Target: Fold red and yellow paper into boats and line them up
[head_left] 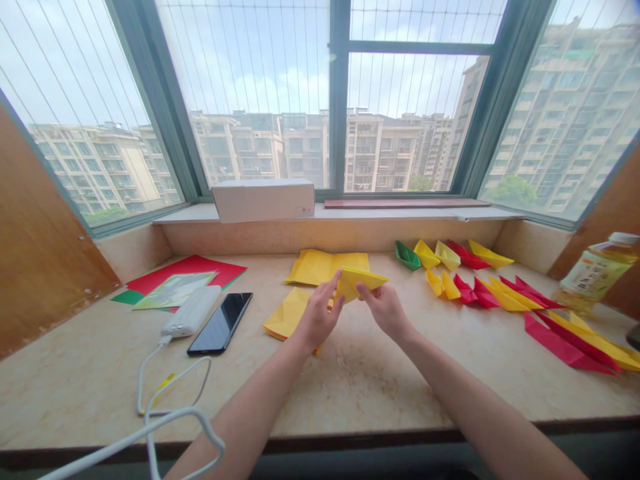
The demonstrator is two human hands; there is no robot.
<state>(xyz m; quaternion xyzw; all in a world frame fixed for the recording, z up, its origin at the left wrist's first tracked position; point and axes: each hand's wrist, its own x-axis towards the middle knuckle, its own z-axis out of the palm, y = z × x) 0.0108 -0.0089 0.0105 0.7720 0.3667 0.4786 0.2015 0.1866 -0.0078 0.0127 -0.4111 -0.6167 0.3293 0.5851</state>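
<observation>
A folded piece of yellow paper (361, 279) is held up over the stone counter (380, 373) between both of my hands. My left hand (317, 316) pinches its left end with thumb and fingers. My right hand (384, 308) grips its lower right side, fingers closed on it. Under and behind my hands lie creased yellow sheets (320, 265), another one (289, 313) partly hidden by my left hand.
Folded paper boats (453, 255) in green, yellow and red stand in rows at the right, with longer ones (575, 337) nearer. A bottle (597, 270) stands far right. At left lie red paper sheets (193, 270), a white power bank (192, 311), a black phone (221, 323) and white cables (150, 413). A white box (263, 200) rests on the sill.
</observation>
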